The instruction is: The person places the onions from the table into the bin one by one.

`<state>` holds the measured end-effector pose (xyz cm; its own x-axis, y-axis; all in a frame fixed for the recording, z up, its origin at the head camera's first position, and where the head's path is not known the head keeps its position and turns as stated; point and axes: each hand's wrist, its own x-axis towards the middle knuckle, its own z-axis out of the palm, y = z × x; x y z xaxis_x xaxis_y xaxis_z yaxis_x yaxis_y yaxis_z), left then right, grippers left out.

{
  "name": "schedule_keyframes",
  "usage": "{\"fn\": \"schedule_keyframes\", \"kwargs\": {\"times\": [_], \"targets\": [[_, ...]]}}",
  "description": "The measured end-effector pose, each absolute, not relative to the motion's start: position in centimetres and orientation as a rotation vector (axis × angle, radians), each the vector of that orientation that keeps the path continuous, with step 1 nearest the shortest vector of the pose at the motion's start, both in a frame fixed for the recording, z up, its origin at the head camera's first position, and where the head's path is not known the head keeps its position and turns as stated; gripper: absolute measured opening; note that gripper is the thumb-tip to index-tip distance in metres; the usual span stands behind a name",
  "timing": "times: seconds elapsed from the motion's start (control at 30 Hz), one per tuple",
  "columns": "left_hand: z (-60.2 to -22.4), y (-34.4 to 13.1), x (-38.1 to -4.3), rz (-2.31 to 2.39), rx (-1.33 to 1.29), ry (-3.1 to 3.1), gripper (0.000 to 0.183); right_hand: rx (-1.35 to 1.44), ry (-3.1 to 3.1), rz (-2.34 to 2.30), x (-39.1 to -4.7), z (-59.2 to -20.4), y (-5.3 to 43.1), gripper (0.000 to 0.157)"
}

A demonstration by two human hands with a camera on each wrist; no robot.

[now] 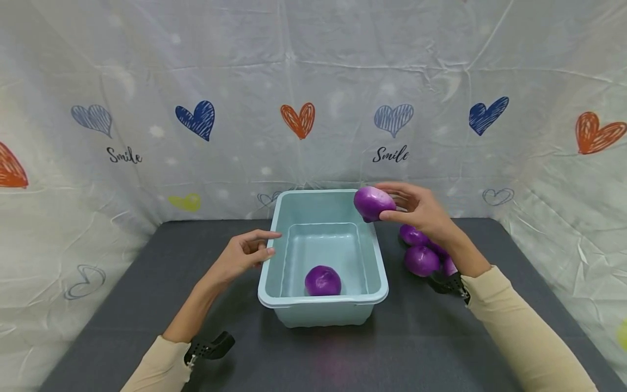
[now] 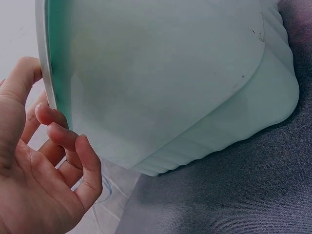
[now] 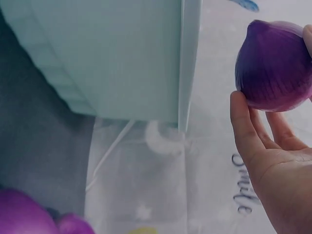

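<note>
Right hand (image 1: 421,212) clamped on red onion (image 1: 373,203) beside right rim of pale-blue basin (image 1: 320,314), left hand (image 1: 241,256) loosely parted at left rim, second onion (image 1: 322,282) inside, more onions (image 1: 421,261) on counter (image 1: 333,359), backdrop (image 1: 338,49) reading "Smile"

In the head view, the right hand (image 1: 423,211) and wrist are partly covering the onion pile (image 1: 421,262), and the basin (image 1: 323,300) is hiding the underside of the onion inside (image 1: 323,279) behind its near wall. The bottom edge is cutting off both sleeves (image 1: 524,326). In the right wrist view, the right edge is cropping the held onion (image 3: 275,66). In the left wrist view, a fingertip of the left hand (image 1: 235,258) is disappearing behind the rim, possibly touching it; dark specks (image 2: 257,36) are appearing too small to identify.
</note>
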<state>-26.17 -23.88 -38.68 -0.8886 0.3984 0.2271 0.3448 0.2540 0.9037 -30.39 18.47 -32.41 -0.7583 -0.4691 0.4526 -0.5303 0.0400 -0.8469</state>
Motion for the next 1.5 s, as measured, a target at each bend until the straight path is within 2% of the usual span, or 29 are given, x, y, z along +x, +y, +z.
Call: {"fn": "schedule_keyframes", "kwargs": {"times": [0.23, 0.67, 1.03, 1.5], "targets": [[-38.8, -23.9, -26.2, 1.720, 0.723, 2.475, 0.039, 1.205, -2.187, 1.888, -30.5, -32.1, 16.3, 0.054], [-38.7, -23.4, -26.2, 1.726, 0.717, 2.462, 0.040, 1.245, -2.194, 1.969, -30.2, -32.5, 15.0, 0.056], [-38.8, -23.4, -26.2, 1.725, 0.743, 2.471, 0.040, 1.184, -2.215, 1.971, -30.1, -32.9, 18.1, 0.057], [-38.8, -23.7, -26.3, 1.750, 0.732, 2.451, 0.039, 0.971, -2.349, 1.851, -29.3, -33.9, 24.1, 0.053]]}}
